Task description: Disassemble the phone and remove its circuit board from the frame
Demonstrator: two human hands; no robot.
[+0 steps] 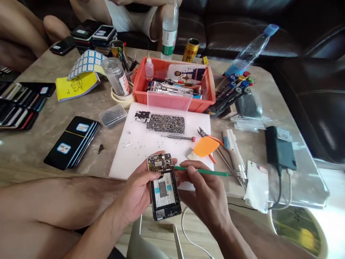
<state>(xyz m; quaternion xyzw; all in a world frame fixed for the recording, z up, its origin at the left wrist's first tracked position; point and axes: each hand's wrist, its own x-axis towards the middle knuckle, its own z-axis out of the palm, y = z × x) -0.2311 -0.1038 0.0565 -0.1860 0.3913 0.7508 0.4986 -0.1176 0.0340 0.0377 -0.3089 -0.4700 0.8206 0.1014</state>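
Observation:
My left hand (138, 192) grips an opened smartphone (164, 190), its circuit board at the top and its white-labelled battery below. The left thumb presses near the lower edge of the board. My right hand (203, 190) pinches a thin green pry stick (207, 171), whose left tip meets the board's right edge. Beyond the hands lies a white foam mat (126, 151) with a screwdriver (180, 137), a dark speckled patch of tiny screws (165, 124), a black phone cover part (142, 116) and a small metal tray piece (128, 143). Loose screws are scattered there.
A red bin (172, 102) of tools stands behind the mat. Right of it lie cutters (202, 132), an orange pick (206, 146), a white electric screwdriver (234, 154) and a black power adapter (280, 147). Banded phones (71, 144) rest at left. Another person's legs (134, 18) are across the table.

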